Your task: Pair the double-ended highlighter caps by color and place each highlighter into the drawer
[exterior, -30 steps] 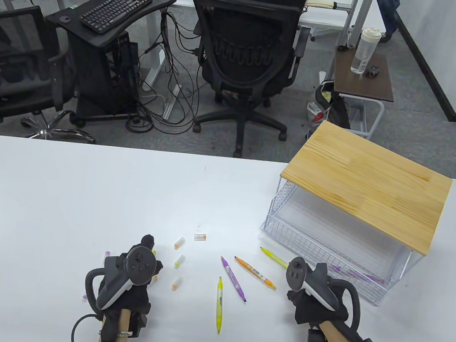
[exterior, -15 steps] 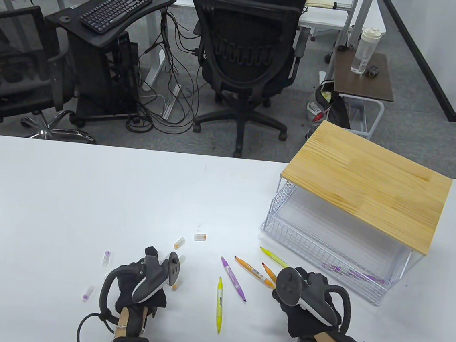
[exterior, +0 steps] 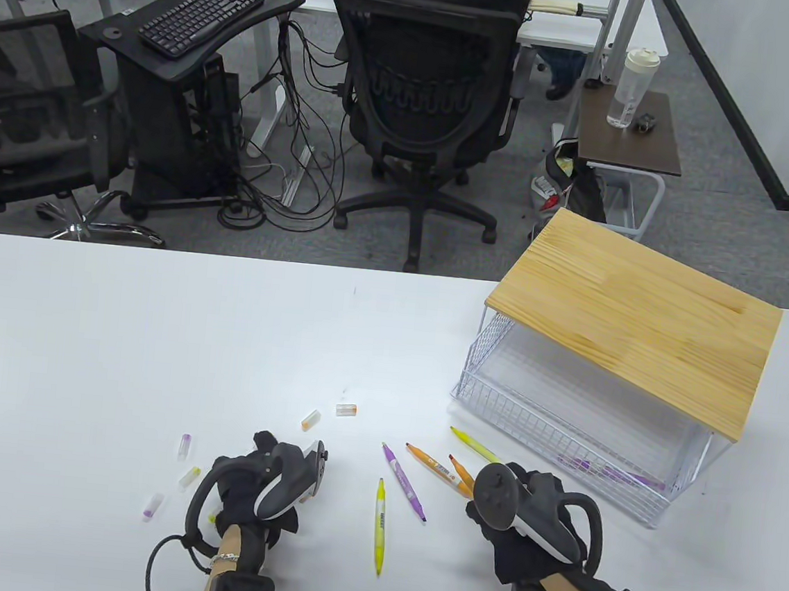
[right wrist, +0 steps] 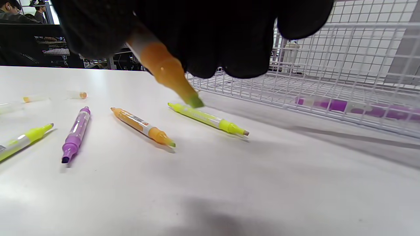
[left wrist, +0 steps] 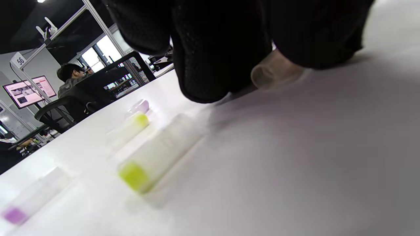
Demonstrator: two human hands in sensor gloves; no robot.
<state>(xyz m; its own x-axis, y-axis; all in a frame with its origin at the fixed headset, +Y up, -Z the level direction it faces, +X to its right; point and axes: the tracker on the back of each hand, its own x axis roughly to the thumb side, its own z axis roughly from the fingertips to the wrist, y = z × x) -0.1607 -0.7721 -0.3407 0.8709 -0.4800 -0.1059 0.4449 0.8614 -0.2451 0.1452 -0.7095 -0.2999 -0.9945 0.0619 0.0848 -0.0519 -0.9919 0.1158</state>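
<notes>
The right hand (exterior: 518, 530) is seen low over the worktop (exterior: 117, 352), its fingers curled round an orange highlighter (right wrist: 165, 70) whose uncapped tip points down and away from the palm; in the table view only the far end of that highlighter (exterior: 459, 470) shows beyond the tracker. The left hand (exterior: 257, 488) is pressed down on the worktop with its fingertips (left wrist: 210, 59) bent onto a clear cap (left wrist: 272, 70). The cap's colour is hidden by the glove, and a firm pinch cannot be told from a mere touch.

Beside the left hand, blurred caps are seen: two yellow caps (left wrist: 154, 157) (exterior: 189, 476) and two purple caps (exterior: 184, 445) (exterior: 153, 504). Two orange caps (exterior: 311, 419) (exterior: 346, 410) lie farther out, towards the middle of the worktop.

Between the hands lie four uncapped highlighters, none touching another: a yellow highlighter (exterior: 379, 525), a purple highlighter (exterior: 403, 482), a second orange highlighter (exterior: 430, 463) and a second yellow highlighter (exterior: 474, 445) nearest the drawer.

The wire drawer (exterior: 495, 406) is pulled out from under a wooden top (exterior: 633, 315) at the right of the worktop. Purple highlighters (right wrist: 354, 107) lie inside along its front wall; their number cannot be made out through the mesh.
</notes>
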